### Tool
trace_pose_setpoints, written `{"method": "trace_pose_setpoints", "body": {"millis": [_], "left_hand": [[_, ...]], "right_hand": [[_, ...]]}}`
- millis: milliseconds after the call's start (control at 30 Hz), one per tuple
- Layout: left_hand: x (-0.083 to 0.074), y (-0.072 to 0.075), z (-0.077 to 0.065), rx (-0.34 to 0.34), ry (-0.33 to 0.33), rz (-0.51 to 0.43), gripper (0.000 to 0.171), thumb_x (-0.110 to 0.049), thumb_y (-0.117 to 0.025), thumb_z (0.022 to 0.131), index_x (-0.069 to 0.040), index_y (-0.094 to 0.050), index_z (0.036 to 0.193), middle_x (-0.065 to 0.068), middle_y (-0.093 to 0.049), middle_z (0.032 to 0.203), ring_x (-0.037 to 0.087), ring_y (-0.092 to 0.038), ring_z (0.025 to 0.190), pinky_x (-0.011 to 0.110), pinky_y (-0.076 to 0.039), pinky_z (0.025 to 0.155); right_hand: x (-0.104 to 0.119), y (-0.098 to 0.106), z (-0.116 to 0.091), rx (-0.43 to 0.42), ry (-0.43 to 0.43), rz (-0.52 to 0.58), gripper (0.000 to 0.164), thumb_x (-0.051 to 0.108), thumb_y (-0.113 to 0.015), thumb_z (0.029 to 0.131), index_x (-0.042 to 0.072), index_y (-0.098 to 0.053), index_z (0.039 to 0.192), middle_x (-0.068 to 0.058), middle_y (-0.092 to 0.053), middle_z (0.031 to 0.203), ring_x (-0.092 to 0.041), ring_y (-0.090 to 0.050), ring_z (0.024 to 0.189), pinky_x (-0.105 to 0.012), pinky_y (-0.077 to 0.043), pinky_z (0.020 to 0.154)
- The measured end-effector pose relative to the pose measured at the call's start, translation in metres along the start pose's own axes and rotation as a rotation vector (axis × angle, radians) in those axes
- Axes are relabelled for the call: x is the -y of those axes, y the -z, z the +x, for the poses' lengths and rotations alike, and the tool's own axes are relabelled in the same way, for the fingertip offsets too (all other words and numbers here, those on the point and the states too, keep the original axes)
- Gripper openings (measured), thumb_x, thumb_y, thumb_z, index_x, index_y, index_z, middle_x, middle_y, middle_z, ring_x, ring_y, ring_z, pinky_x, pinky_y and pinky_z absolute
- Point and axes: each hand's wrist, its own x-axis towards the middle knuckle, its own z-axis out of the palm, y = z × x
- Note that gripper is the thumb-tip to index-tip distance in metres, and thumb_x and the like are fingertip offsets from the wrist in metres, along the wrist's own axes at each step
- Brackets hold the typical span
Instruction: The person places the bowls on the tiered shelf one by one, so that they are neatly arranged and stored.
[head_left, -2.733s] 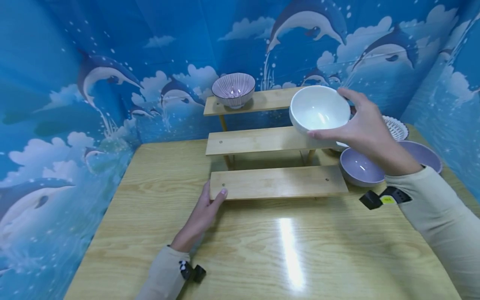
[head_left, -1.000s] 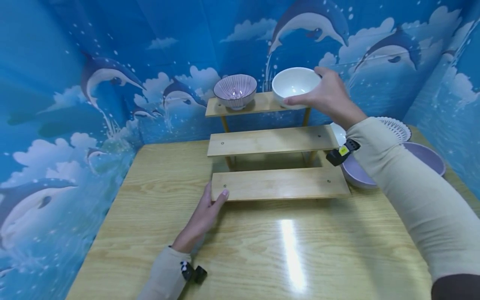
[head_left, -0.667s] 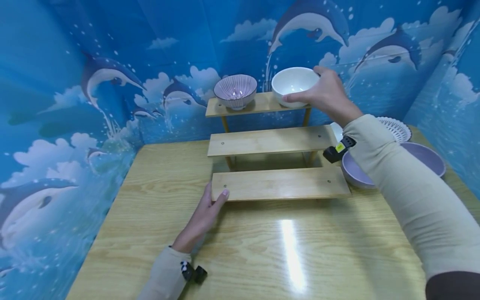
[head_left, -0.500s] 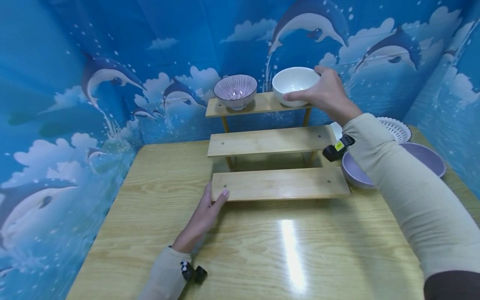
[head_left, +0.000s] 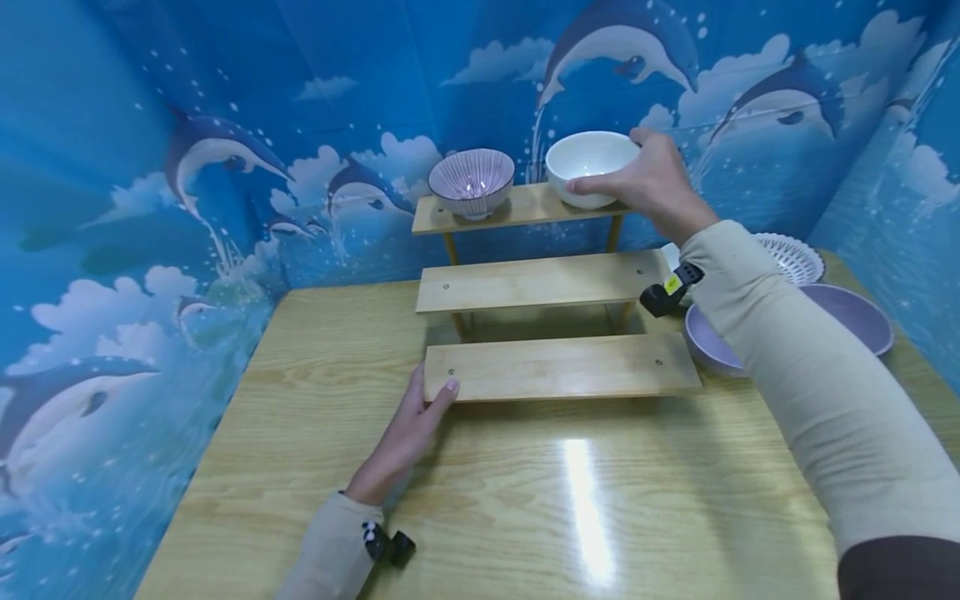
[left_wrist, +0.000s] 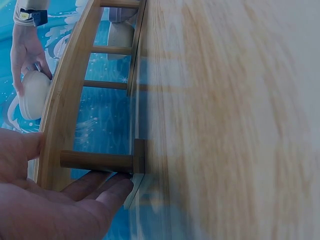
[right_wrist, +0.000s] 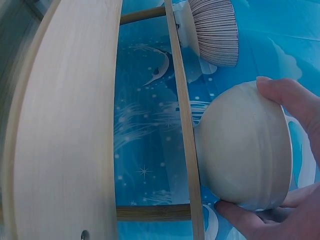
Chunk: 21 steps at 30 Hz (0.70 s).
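My right hand [head_left: 651, 182] pinches a white bowl [head_left: 588, 158] by its right side, thumb at the front and fingers behind. The bowl's foot meets the right end of the top board of a three-tier wooden stand [head_left: 543, 279]; the right wrist view shows the bowl [left_wrist: 35, 95] upright against that board. On the same board's left end sits a purple striped bowl [head_left: 471, 183], apart from the white one. My left hand [head_left: 402, 429] grips the left end of the lowest board, thumb on top. Its other fingers lie beneath, near a leg, in the left wrist view.
Right of the stand, partly behind my right sleeve, are purple bowls [head_left: 851, 317] and a white dish with a pierced rim [head_left: 791, 258]. A wooden table [head_left: 495, 492] carries everything. Behind it hangs a blue dolphin curtain [head_left: 360, 75].
My right hand has carried the white bowl left and back from above the middle board onto the top board; lately it has barely shifted. The left hand keeps its grip.
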Motion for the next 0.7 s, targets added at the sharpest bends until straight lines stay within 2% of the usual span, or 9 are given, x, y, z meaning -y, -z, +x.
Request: {"method": "trace_pose_setpoints", "body": {"millis": [533,700], "left_hand": [[0.0003,0.0004,-0.0005,0.006,-0.008,0.0,0.08,-0.054,-0.048,0.104,-0.02,-0.007,0.164,0.01,-0.013,0.169,0.031,-0.012,0.154,0.053,-0.011,0.124],[0.0001,0.0003,-0.0006,0.005,-0.008,0.009,0.08,-0.054,-0.047,0.104,-0.02,-0.006,0.164,0.01,-0.012,0.169,0.03,-0.012,0.154,0.052,-0.011,0.124]], "right_hand": [[-0.0011,-0.0004,0.0008,-0.005,-0.023,0.016,0.125,0.056,-0.084,0.076,0.013,-0.008,0.164,-0.013,-0.027,0.163,-0.031,-0.036,0.143,-0.045,-0.038,0.116],[-0.0022,0.0008,-0.0014,0.009,0.014,0.032,0.12,0.056,-0.084,0.075,0.011,-0.016,0.163,-0.015,-0.036,0.157,-0.031,-0.042,0.137,-0.046,-0.042,0.112]]}}
